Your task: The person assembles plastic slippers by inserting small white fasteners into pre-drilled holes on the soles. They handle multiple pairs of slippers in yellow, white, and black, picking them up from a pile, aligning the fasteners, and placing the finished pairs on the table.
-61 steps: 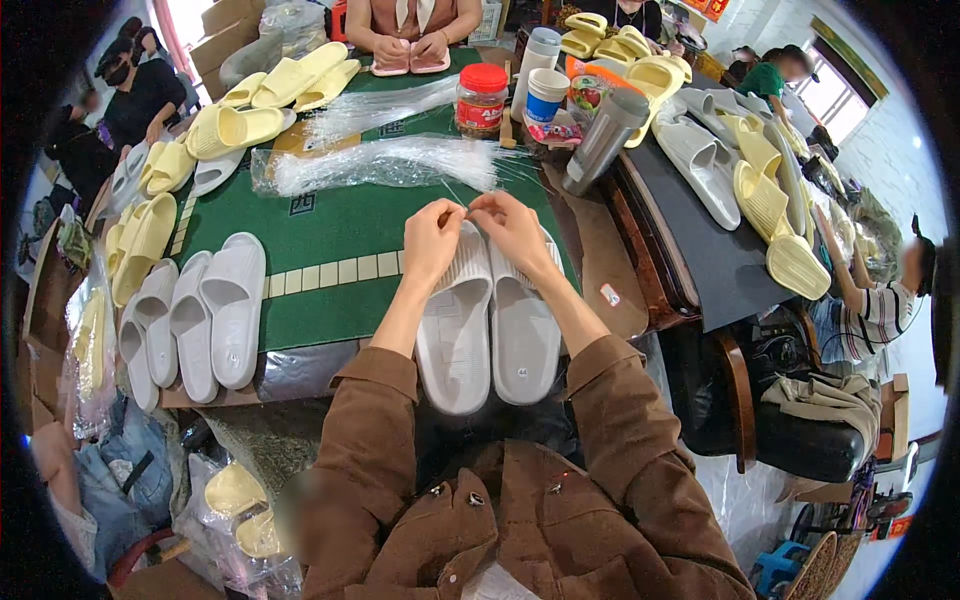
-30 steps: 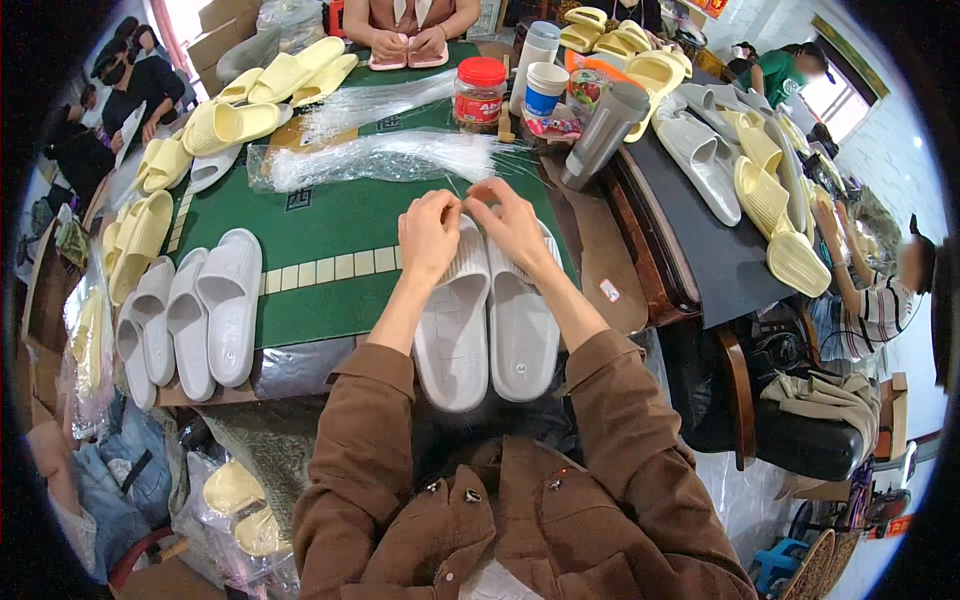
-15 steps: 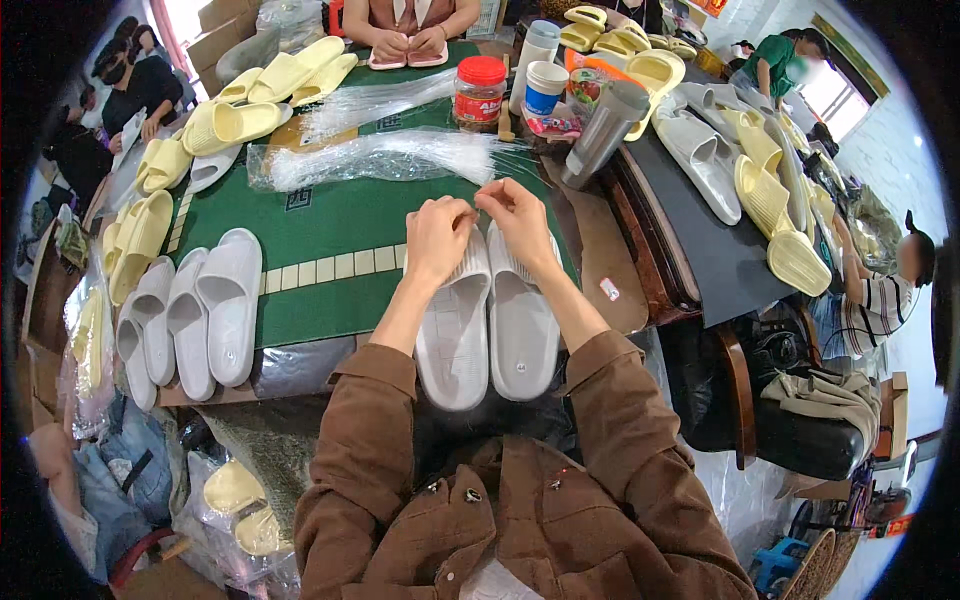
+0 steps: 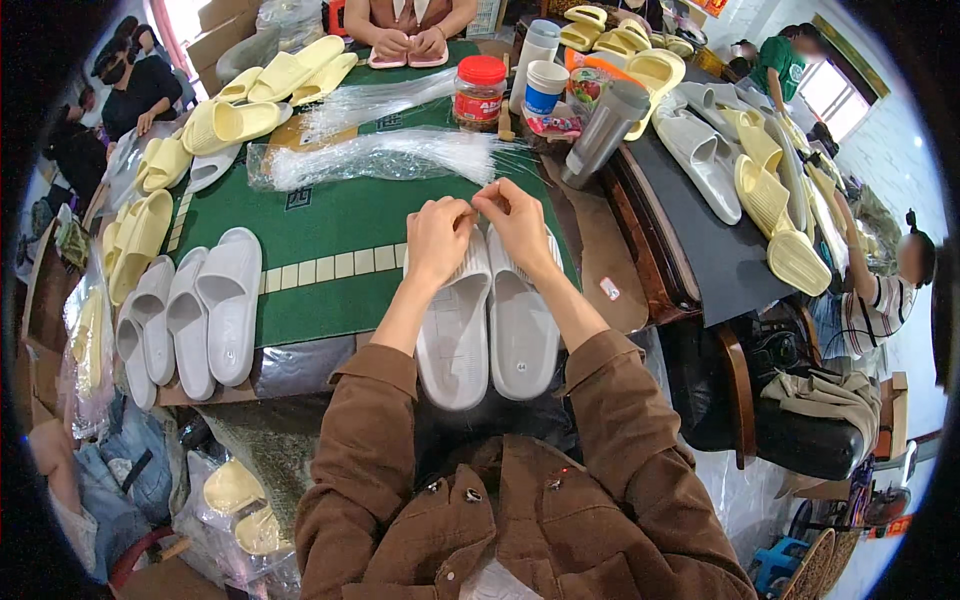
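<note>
One flat green table mat [image 4: 350, 222] spreads at the person's twelve o'clock. Two pale-grey moulded slippers [image 4: 453, 340] lie side by side over its five o'clock edge, toes away, probably so both toe ends sit within fingertip reach. There the left hand [image 4: 438, 238] and right hand [image 4: 516, 228] nearly meet, fingers pinched; I can't tell on what. At twelve, a red-lidded clear round jar [image 4: 480, 92] wears a red printed label [image 4: 478, 109]; one slipper's footbed bears a small round printed mark [image 4: 521, 366].

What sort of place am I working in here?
Probably a small, informal slipper workshop: grey slippers and yellow slippers line the green tabletop, bundled thin pale strands lie among them, and a person across the table handles pink slippers.
</note>
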